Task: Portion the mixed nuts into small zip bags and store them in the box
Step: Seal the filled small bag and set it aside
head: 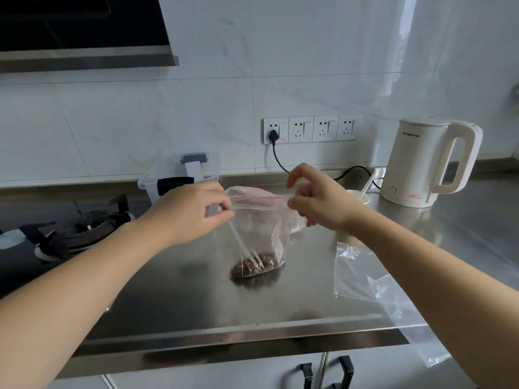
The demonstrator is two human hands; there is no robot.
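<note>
A clear zip bag [259, 226] with a red seal line stands upright on the steel counter [179, 293], with brown mixed nuts [257, 265] in its bottom. My left hand [193, 213] pinches the bag's top left corner. My right hand [317, 202] pinches the top right corner, stretching the seal between both hands. Behind my left hand stands a clear plastic storage box [179, 175] with a grey latch. Further clear bags [362, 273] lie flat on the counter at the right, partly under my right forearm.
A white electric kettle [429, 161] stands at the back right, its cord plugged into the wall sockets [311, 129]. A small white bowl with a spoon [361, 193] sits beside it. A gas burner [75, 228] lies to the left. The counter's front edge runs below.
</note>
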